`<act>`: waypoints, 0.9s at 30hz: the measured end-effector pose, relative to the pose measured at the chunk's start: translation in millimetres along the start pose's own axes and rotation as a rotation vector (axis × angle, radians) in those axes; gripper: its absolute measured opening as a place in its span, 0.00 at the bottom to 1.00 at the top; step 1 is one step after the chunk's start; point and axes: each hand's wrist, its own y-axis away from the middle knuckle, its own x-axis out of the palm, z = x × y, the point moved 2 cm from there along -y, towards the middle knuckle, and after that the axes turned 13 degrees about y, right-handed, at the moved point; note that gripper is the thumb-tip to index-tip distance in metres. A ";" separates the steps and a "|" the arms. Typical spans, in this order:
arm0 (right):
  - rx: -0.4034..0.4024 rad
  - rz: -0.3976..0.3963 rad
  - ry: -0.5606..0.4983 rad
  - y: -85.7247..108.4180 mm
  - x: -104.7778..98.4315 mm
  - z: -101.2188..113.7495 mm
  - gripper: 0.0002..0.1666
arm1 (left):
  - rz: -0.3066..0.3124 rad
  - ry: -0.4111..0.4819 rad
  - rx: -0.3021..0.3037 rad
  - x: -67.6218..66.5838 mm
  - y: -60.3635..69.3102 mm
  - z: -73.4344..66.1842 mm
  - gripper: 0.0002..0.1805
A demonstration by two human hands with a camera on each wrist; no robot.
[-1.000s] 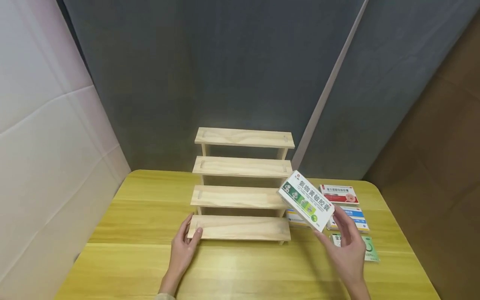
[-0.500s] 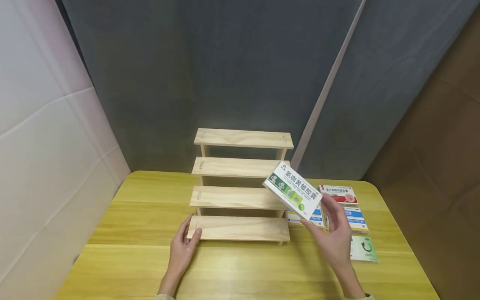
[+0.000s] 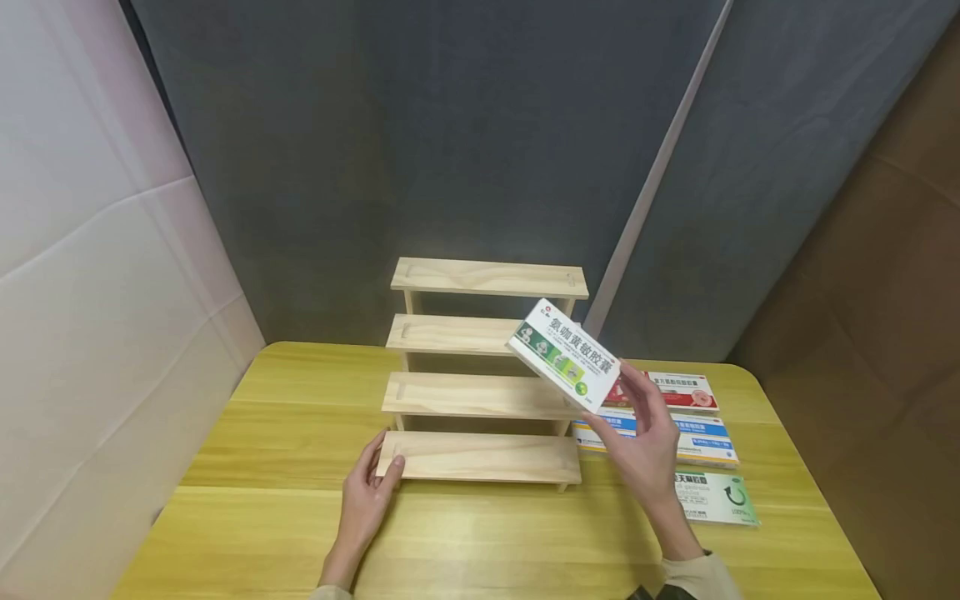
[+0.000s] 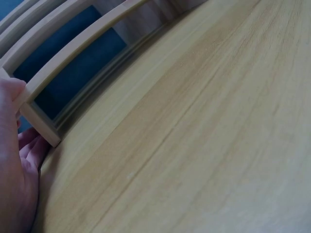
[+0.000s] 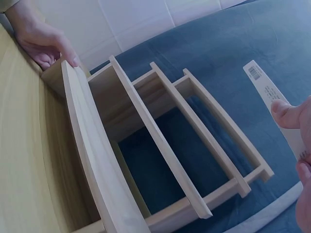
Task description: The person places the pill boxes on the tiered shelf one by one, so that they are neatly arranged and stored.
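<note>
A stepped wooden rack [image 3: 480, 457] with several pale shelves stands on the table. My left hand [image 3: 366, 492] grips the left end of its lowest shelf, thumb on top; the left wrist view shows the fingers [image 4: 34, 148] beside the rack's leg. Above the right side of the rack, my right hand [image 3: 647, 437] pinches a white and green medicine box [image 3: 564, 354] by its lower right end. The box is tilted, its printed face toward the head camera. In the right wrist view its narrow side with a barcode [image 5: 272, 92] shows, apart from the shelves.
Right of the rack lie more medicine boxes on the yellow wooden table [image 3: 262, 500]: red and white ones [image 3: 681, 390], blue and white ones [image 3: 705, 437], and a green and white one [image 3: 717, 498]. A dark curtain [image 3: 375, 150] hangs behind the table.
My right hand has carried the white and green box left and upward, from beside the rack to over its right side. The left hand has stayed on the lowest shelf.
</note>
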 end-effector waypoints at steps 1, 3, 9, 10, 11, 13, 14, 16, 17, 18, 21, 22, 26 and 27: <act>-0.007 0.004 -0.002 -1.0 1.8 0.1 0.46 | -0.001 0.007 -0.001 0.3 0.0 -0.2 0.31; -0.003 0.014 -0.002 -2.5 5.1 0.3 0.46 | -0.004 0.017 -0.003 0.7 0.0 0.0 0.31; 0.045 0.029 -0.004 -6.8 12.1 1.7 0.46 | -0.009 0.005 -0.011 -0.2 -0.2 0.7 0.31; 0.051 0.028 -0.004 -7.6 12.8 2.1 0.46 | -0.010 0.006 -0.013 -0.3 -0.4 0.7 0.31; 0.053 0.028 -0.005 -8.4 13.5 2.6 0.46 | -0.008 0.006 -0.014 -0.5 -0.6 0.6 0.31; 0.043 0.024 -0.009 -10.3 14.8 3.8 0.47 | -0.005 0.010 -0.016 -0.7 -1.1 0.7 0.31; 0.033 0.022 -0.010 -11.4 15.4 4.6 0.47 | -0.004 0.013 -0.019 -0.8 -1.2 0.8 0.31; 0.013 0.021 -0.007 -13.9 16.6 6.5 0.47 | 0.000 0.018 -0.020 -0.6 -1.8 1.0 0.32; 0.004 0.022 -0.006 -15.4 17.2 7.5 0.47 | 0.003 0.016 -0.021 -0.5 -2.0 1.2 0.32; -0.001 0.025 -0.005 -16.8 17.9 8.4 0.47 | 0.003 0.012 -0.023 -0.4 -2.1 1.4 0.31; 0.006 0.044 -0.006 -20.6 20.5 10.5 0.46 | -0.003 -0.003 -0.031 -0.7 -1.5 1.8 0.31; 0.013 0.051 -0.007 -21.8 21.5 11.1 0.46 | -0.007 -0.009 -0.036 -1.0 -1.1 1.9 0.31; 0.023 0.073 -0.003 -27.5 25.3 14.5 0.45 | -0.019 -0.015 -0.043 -1.9 0.8 1.8 0.31; 0.021 0.076 -0.007 -29.1 26.1 15.5 0.45 | -0.018 -0.016 -0.045 -2.1 1.2 1.9 0.31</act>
